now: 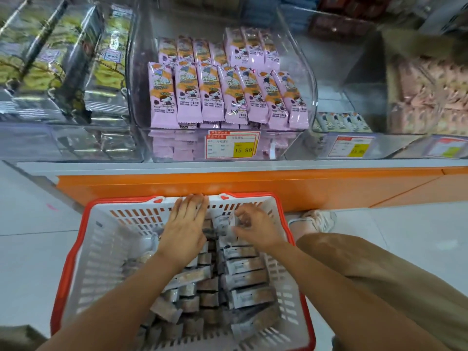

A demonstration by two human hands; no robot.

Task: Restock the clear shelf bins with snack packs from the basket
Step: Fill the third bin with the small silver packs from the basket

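Note:
A white basket with a red rim [96, 249] sits on the floor below the shelf, holding several snack packs [243, 282] lying back side up. My left hand [184, 224] lies flat with straight fingers on packs at the basket's far wall. Beside it, my right hand [255, 226] curls its fingers around packs near the far right corner. Up on the shelf stands a clear bin [141, 72] with two rows of pink snack packs [222, 95] standing upright.
An orange shelf base [304, 188] runs behind the basket. A price tag reading 15.80 [231, 146] hangs below the pink bin. Yellow-green packs [63, 59] fill the left bin, and pale pink packs [428, 97] fill the right one. My shoe [314, 221] and knee are right of the basket.

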